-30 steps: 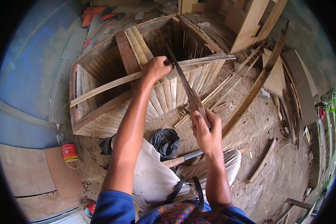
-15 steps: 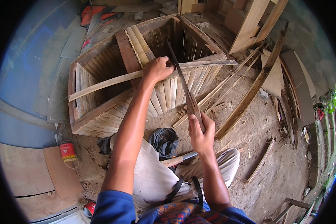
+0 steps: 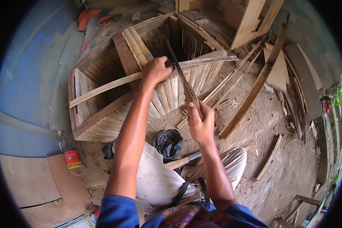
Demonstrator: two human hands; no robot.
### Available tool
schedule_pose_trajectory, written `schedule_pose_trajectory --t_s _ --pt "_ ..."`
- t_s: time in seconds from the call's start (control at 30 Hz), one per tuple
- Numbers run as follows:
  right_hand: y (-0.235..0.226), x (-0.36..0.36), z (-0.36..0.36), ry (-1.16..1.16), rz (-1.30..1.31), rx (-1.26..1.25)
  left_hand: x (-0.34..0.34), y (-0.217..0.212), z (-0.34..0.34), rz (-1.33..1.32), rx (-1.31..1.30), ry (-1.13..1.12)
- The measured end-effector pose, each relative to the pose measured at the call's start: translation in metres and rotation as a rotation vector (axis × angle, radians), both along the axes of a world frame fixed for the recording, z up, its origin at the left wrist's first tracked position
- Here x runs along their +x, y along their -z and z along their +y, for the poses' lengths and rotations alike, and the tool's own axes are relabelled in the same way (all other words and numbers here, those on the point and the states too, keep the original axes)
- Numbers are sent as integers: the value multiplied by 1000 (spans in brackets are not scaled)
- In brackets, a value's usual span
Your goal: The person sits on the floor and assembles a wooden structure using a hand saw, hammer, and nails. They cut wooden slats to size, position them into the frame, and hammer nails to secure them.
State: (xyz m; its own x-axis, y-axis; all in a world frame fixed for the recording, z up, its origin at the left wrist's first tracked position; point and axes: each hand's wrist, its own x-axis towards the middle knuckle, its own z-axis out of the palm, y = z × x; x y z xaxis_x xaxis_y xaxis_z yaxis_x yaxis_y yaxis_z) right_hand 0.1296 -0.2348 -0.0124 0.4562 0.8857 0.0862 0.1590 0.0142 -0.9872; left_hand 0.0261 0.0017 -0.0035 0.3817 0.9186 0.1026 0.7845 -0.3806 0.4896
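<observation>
A wooden crate (image 3: 102, 114) of slats lies on its side on the dirt in front of me. A long thin wooden strip (image 3: 106, 86) runs across its open face. My left hand (image 3: 157, 70) presses down on that strip and grips it. My right hand (image 3: 200, 123) is closed on the handle of a hand saw (image 3: 180, 78), whose dark narrow blade slants up to the strip just right of my left hand.
A hammer (image 3: 186, 160) rests on my lap beside a dark cloth bundle (image 3: 169, 141). A red and yellow can (image 3: 72, 158) stands at the left. Loose planks and strips (image 3: 250, 95) lie on the ground to the right, with boards stacked at the back.
My right hand has drawn the saw a little toward me and lower along the cut. My left hand stays on the strip.
</observation>
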Motion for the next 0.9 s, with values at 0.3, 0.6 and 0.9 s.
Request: schedule_pose_trajectory --t_s 0.3,0.6,0.9 --pt "10 0 8 -15 -2 58 7 5 -1 63 205 -106" --pt "11 0 1 4 37 13 14 4 -10 120 258 -169" --pt "10 3 22 -44 114 67 12 7 -9 171 271 -139"
